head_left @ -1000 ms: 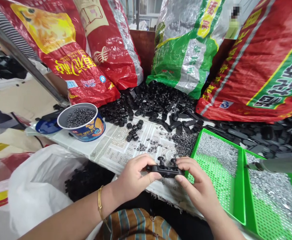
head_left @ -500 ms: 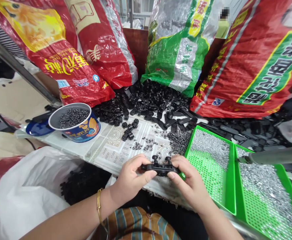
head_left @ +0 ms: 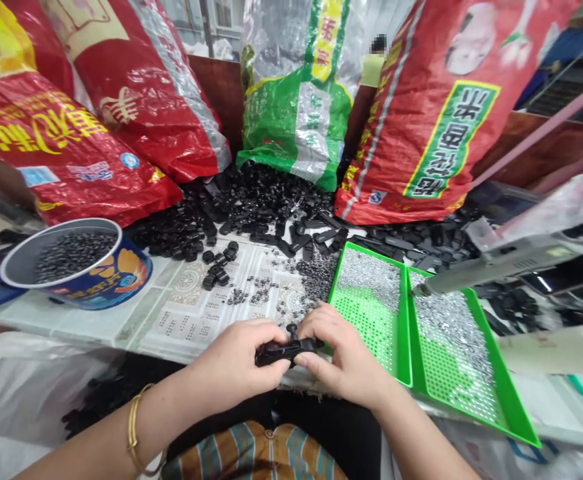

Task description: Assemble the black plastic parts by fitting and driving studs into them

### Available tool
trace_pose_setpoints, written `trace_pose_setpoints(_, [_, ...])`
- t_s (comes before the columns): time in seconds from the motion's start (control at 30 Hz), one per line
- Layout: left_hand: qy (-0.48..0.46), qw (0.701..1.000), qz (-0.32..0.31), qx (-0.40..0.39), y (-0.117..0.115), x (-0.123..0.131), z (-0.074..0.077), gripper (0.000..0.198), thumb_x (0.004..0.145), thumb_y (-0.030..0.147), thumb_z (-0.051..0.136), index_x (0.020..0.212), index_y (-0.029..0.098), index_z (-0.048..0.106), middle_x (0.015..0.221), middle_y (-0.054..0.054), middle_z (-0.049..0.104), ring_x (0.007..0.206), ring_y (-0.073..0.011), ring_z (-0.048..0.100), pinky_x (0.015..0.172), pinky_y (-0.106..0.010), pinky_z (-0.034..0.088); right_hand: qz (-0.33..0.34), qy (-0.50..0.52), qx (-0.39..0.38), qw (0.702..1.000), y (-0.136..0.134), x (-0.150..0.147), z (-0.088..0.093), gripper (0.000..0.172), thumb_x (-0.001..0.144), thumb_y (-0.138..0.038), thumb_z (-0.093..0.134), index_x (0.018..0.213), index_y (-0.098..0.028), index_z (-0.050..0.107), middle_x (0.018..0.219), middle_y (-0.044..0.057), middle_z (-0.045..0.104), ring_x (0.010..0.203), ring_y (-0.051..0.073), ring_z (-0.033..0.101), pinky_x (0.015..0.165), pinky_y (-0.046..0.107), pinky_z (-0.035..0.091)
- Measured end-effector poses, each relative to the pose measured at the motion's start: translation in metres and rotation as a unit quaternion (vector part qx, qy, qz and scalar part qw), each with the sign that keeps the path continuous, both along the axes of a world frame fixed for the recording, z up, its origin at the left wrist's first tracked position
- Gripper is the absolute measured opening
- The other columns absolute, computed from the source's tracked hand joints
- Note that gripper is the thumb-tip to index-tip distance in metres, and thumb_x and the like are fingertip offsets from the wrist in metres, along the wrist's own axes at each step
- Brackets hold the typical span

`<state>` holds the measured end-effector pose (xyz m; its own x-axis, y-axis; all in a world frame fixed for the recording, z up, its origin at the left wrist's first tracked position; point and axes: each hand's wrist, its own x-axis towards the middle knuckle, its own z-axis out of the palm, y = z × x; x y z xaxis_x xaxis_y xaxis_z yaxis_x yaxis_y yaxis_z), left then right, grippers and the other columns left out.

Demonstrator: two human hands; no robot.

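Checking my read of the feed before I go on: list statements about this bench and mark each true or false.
1. The left hand and right hand hold one black part. True.
2. A gold bangle is on the right wrist. False: it is on the left wrist.
3. Two green trays hold silvery pieces. True.
4. The blue tub is upside down. False: it stands upright, holding small dark pieces.
5. A green-and-silver sack is between red sacks. True.

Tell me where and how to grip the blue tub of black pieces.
I'd take the tub by opposite sides of its outer wall, from the near side: it stands upright and round, front wall exposed, small pieces inside.
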<state>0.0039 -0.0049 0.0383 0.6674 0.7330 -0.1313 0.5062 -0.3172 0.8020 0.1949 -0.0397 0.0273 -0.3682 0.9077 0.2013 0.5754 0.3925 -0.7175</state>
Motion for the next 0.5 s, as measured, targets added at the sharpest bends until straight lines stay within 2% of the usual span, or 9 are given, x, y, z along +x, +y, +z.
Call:
trace_pose_setpoints(0.13, [0.007, 1.0, -0.008, 0.013, 0.003, 0.012, -0.003, 0.005, 0.063, 0.022, 0.056, 0.062, 0.018, 0.053, 0.062, 0.003, 0.049, 0.06, -0.0112, 0.045, 0.054, -0.023, 0.031, -0.016, 0.009, 0.009, 1.0, -0.01, 0.007, 0.003, 0.013, 0.077, -0.033, 0.058, 0.082, -0.021, 0.057, 0.081, 0.003, 0.059, 0.082, 0.018, 0.053, 0.082, 0.04, 0.04])
trace_pose_setpoints(0.2, [-0.028, 0.997, 0.037, -0.062, 0.003, 0.017, -0.007, 0.008, 0.064, 0.024, 0.056, 0.063, 0.018, 0.051, 0.06, 0.003, 0.048, 0.059, -0.0112, 0.045, 0.054, -0.022, 0.032, -0.114, 0.048, 0.063, 0.99, -0.016, 0.021, 0.007, 0.021, 0.077, -0.032, 0.058, 0.096, -0.023, 0.057, 0.1, 0.006, 0.057, 0.098, 0.021, 0.051, 0.088, 0.041, 0.039])
trace_pose_setpoints(0.23, [-0.054, 0.988, 0.068, -0.125, 0.002, 0.02, -0.01, 0.01, 0.065, 0.026, 0.056, 0.065, 0.018, 0.05, 0.06, 0.003, 0.049, 0.059, -0.0114, 0.047, 0.054, -0.022, 0.033, -0.2, 0.076, 0.11, 0.971, -0.018, 0.033, 0.01, 0.029, 0.078, -0.031, 0.057, 0.105, -0.024, 0.054, 0.11, 0.007, 0.053, 0.105, 0.022, 0.048, 0.091, 0.043, 0.038])
trace_pose_setpoints(0.27, [-0.085, 0.972, 0.099, -0.194, 0.0, 0.022, -0.013, 0.012, 0.067, 0.029, 0.056, 0.067, 0.017, 0.05, 0.06, 0.003, 0.051, 0.059, -0.012, 0.049, 0.054, -0.023, 0.035, -0.303, 0.104, 0.165, 0.933, -0.02, 0.047, 0.012, 0.036, 0.078, -0.032, 0.057, 0.113, -0.024, 0.05, 0.117, 0.009, 0.048, 0.11, 0.023, 0.045, 0.094, 0.044, 0.035])
trace_pose_setpoints(0.33, [-0.15, 0.923, 0.154, -0.318, -0.004, 0.028, -0.02, 0.018, 0.07, 0.034, 0.056, 0.072, 0.017, 0.05, 0.063, 0.001, 0.054, 0.061, -0.0136, 0.055, 0.055, -0.023, 0.039, -0.491, 0.149, 0.266, 0.816, -0.019, 0.081, 0.015, 0.048, 0.078, -0.032, 0.057, 0.123, -0.025, 0.041, 0.124, 0.01, 0.043, 0.107, 0.022, 0.047, 0.094, 0.046, 0.034])
trace_pose_setpoints(0.37, [-0.18, 0.898, 0.177, -0.36, -0.007, 0.031, -0.024, 0.021, 0.07, 0.035, 0.057, 0.075, 0.016, 0.05, 0.065, 0.001, 0.056, 0.063, -0.0143, 0.058, 0.057, -0.024, 0.041, -0.556, 0.154, 0.292, 0.762, -0.016, 0.099, 0.015, 0.056, 0.076, -0.034, 0.059, 0.127, -0.024, 0.037, 0.127, 0.011, 0.041, 0.107, 0.023, 0.048, 0.094, 0.046, 0.034])
trace_pose_setpoints(0.4, [-0.204, 0.876, 0.198, -0.39, -0.01, 0.034, -0.028, 0.022, 0.07, 0.036, 0.058, 0.078, 0.016, 0.051, 0.067, 0.001, 0.056, 0.065, -0.0143, 0.059, 0.059, -0.024, 0.043, -0.596, 0.147, 0.28, 0.738, -0.013, 0.115, 0.015, 0.066, 0.073, -0.037, 0.062, 0.13, -0.023, 0.032, 0.128, 0.011, 0.041, 0.108, 0.024, 0.047, 0.093, 0.046, 0.035])
trace_pose_setpoints(0.43, [-0.222, 0.857, 0.217, -0.41, -0.013, 0.037, -0.031, 0.023, 0.07, 0.036, 0.059, 0.079, 0.016, 0.051, 0.068, 0.002, 0.056, 0.065, -0.0137, 0.06, 0.061, -0.024, 0.044, -0.619, 0.147, 0.25, 0.73, -0.009, 0.13, 0.014, 0.075, 0.069, -0.039, 0.066, 0.131, -0.022, 0.03, 0.122, 0.012, 0.047, 0.104, 0.025, 0.05, 0.09, 0.045, 0.037])
trace_pose_setpoints(0.5, [-0.245, 0.831, 0.246, -0.435, -0.017, 0.041, -0.035, 0.024, 0.07, 0.035, 0.061, 0.08, 0.015, 0.052, 0.067, 0.003, 0.054, 0.064, -0.012, 0.06, 0.064, -0.024, 0.045, -0.637, 0.139, 0.159, 0.742, -0.003, 0.149, 0.013, 0.071, 0.063, -0.042, 0.069, 0.123, -0.017, 0.042, 0.098, 0.01, 0.059, 0.088, 0.025, 0.056, 0.082, 0.045, 0.039])
